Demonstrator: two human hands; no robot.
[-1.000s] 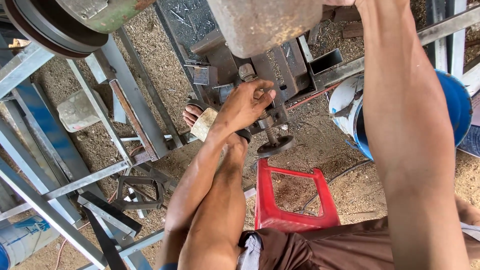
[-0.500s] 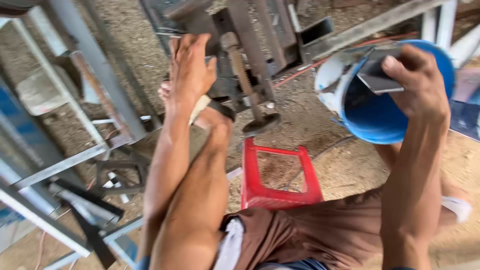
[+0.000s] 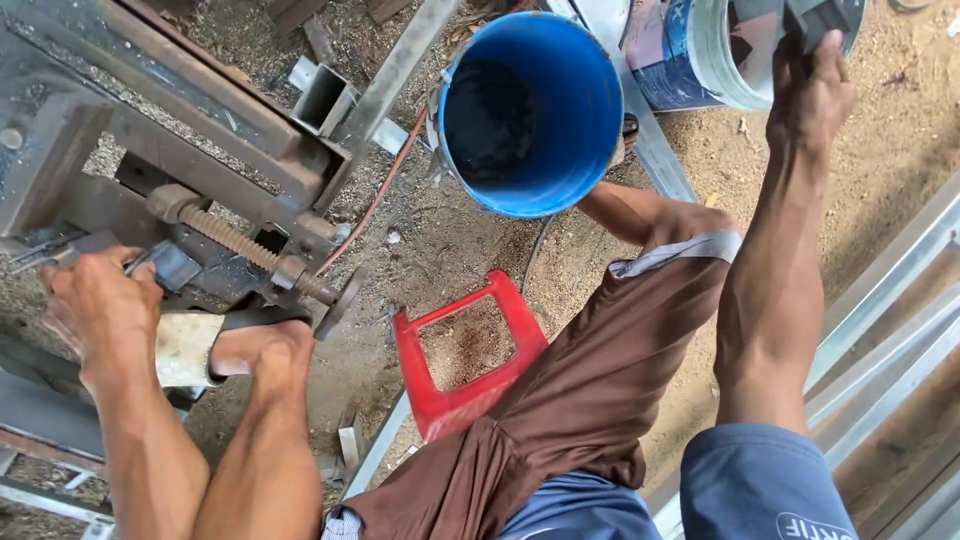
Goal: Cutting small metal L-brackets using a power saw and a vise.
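Metal piece [image 3: 812,18] gripped in outstretched right hand [image 3: 810,95]; left hand [image 3: 100,310] fingers curl on vise [image 3: 200,190].

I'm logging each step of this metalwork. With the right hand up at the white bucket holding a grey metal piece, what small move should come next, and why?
Probably let the grey metal piece drop into the white bucket: the right hand holds it right at the rim, while the left hand rests on the rusty screw vise.

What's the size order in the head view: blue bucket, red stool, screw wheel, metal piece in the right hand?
1. blue bucket
2. red stool, looks somewhat smaller, though nearness to the camera makes this unsure
3. metal piece in the right hand, partly cut off
4. screw wheel, seen edge-on; close to 3
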